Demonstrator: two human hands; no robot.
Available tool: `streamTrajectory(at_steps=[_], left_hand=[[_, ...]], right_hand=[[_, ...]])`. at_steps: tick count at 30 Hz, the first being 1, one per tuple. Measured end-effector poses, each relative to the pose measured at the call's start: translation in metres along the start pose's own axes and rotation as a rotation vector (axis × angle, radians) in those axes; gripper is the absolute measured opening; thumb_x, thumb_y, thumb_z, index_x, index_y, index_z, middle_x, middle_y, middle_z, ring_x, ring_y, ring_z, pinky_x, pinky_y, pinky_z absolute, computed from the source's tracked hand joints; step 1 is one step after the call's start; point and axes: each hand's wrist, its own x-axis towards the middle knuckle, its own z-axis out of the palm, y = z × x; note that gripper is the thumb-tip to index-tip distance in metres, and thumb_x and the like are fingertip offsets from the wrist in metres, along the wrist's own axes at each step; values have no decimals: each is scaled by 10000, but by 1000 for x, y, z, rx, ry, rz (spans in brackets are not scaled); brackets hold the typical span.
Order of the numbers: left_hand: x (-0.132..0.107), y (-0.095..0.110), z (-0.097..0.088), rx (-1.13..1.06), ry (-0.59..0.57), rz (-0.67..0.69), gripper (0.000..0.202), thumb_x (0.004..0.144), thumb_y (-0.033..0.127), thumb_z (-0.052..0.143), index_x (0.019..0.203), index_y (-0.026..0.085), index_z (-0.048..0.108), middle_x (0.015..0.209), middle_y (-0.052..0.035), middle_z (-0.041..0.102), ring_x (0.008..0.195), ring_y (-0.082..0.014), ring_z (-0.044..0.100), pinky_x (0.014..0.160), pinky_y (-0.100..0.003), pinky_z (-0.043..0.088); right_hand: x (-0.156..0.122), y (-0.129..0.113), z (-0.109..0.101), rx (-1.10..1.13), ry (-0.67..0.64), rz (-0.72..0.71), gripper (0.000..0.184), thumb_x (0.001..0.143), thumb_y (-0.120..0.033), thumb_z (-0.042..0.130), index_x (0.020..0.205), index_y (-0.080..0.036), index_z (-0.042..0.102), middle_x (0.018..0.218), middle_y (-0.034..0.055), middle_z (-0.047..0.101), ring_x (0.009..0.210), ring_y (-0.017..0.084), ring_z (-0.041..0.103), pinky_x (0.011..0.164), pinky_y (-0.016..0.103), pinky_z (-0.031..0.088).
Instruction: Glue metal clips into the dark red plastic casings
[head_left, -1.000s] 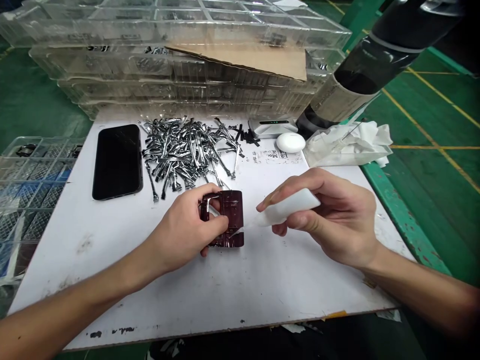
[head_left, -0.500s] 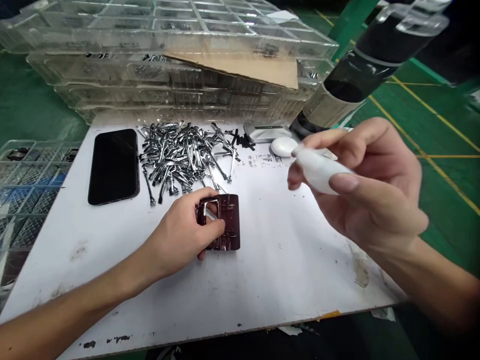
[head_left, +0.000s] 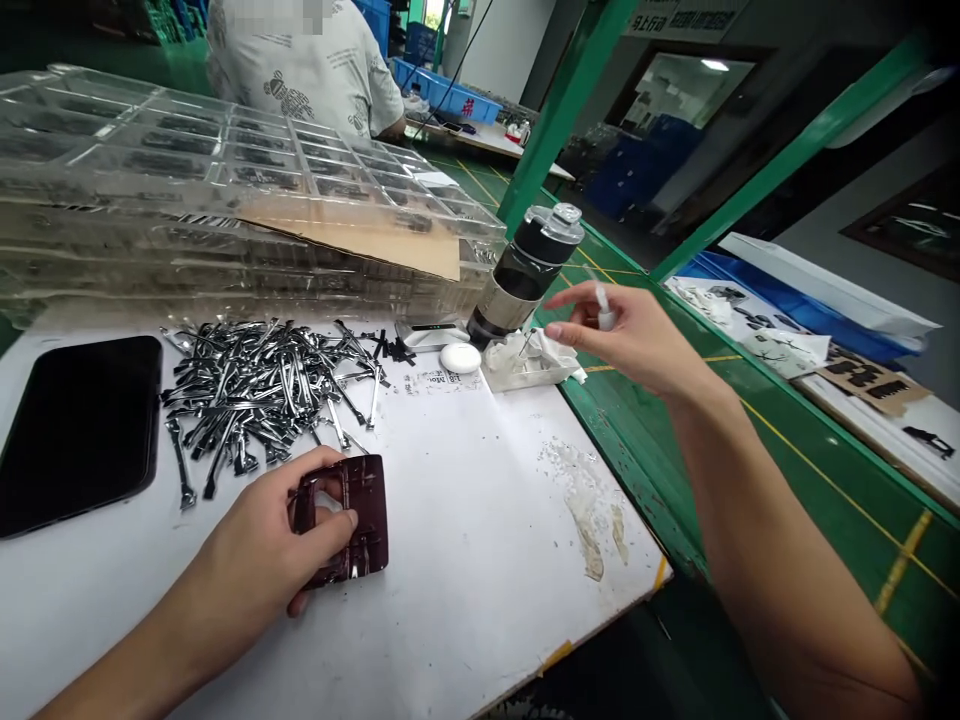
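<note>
My left hand [head_left: 281, 535] rests on the white board [head_left: 465, 560], its fingers closed on a dark red block [head_left: 364, 515] with a bent silver metal part seated in it. My right hand [head_left: 626, 335] is stretched out to the right over the green bench edge, above a crumpled white cloth in a small tray [head_left: 529, 360]. Its fingers pinch a small white bottle [head_left: 602, 308]. A heap of shiny metal clips [head_left: 262, 390] lies just behind the block.
A black phone [head_left: 75, 430] lies at the left. Stacked clear plastic trays [head_left: 225, 200] with a cardboard sheet fill the back. A dark bottle [head_left: 525, 270], a white oval case [head_left: 460, 357] and a small grey device stand near the cloth. Another person sits beyond the trays.
My right hand has carried the white bottle from the block out to the right, over the cloth tray. The view has swung right and up. My left hand stays on the block.
</note>
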Motion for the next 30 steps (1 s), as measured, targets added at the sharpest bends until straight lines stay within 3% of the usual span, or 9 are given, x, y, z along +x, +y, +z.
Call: streamTrajectory(at_steps=[3, 5, 11, 16, 19, 21, 23, 26, 30], left_hand=[[0, 0, 0, 1, -13, 13, 344, 744, 380, 669, 1053, 255, 585, 609, 42, 580, 429, -128, 429, 430, -227, 384], [1, 0, -1, 3, -23, 15, 348, 745, 379, 665, 1057, 254, 575, 599, 48, 560, 433, -134, 431, 431, -233, 386], [3, -3, -3, 16, -54, 19, 334, 749, 372, 652, 1046, 242, 573, 621, 33, 587, 469, -152, 461, 420, -243, 403], [5, -4, -5, 10, -67, 23, 336, 767, 356, 646, 1078, 250, 575, 635, 41, 578, 482, -152, 475, 416, -245, 411], [5, -3, -6, 7, -89, 28, 255, 786, 319, 639, 1023, 248, 578, 648, 48, 553, 494, -148, 488, 410, -242, 420], [5, -1, -7, 16, -106, 48, 178, 801, 282, 630, 966, 239, 579, 663, 49, 543, 497, -139, 497, 411, -240, 426], [5, 1, -8, 14, -118, 68, 127, 814, 259, 625, 928, 231, 578, 691, 47, 544, 498, -127, 488, 408, -238, 430], [4, 3, -8, -1, -124, 76, 97, 832, 269, 631, 896, 225, 572, 717, 47, 550, 490, -112, 469, 398, -237, 431], [3, 3, -9, -4, -113, 76, 85, 836, 261, 632, 885, 227, 571, 734, 48, 566, 489, -109, 492, 393, -232, 426]], right_hand=[[2, 6, 9, -19, -136, 18, 364, 763, -489, 816, 900, -160, 741, 646, -7, 609, 588, 127, 490, 546, 279, 331], [3, 7, 18, -45, -152, 4, 311, 805, -457, 772, 816, -149, 726, 614, 0, 609, 576, 125, 482, 549, 275, 337], [6, 12, 31, -166, -38, -100, 171, 823, -332, 732, 814, -162, 737, 644, 4, 634, 590, 132, 511, 559, 271, 349], [5, 8, 25, -142, 1, -96, 219, 845, -350, 745, 741, -157, 729, 585, -1, 641, 524, 111, 480, 524, 271, 336], [3, 1, 17, -53, 228, -170, 181, 828, -292, 790, 736, -151, 725, 595, 12, 665, 507, 100, 516, 501, 264, 348], [3, -6, 15, 106, 442, -304, 193, 806, -303, 828, 744, -153, 722, 582, 17, 653, 478, 104, 539, 448, 262, 334], [2, -16, 19, 311, 553, -430, 237, 776, -343, 862, 736, -157, 721, 576, 30, 645, 424, 102, 517, 384, 269, 275], [-9, -37, 42, 543, 457, -466, 232, 761, -336, 880, 743, -158, 732, 614, 58, 669, 390, 94, 483, 344, 286, 215], [-43, -64, 88, 636, 198, -386, 57, 856, -181, 789, 849, -161, 736, 647, 41, 705, 445, 119, 541, 331, 270, 295]])
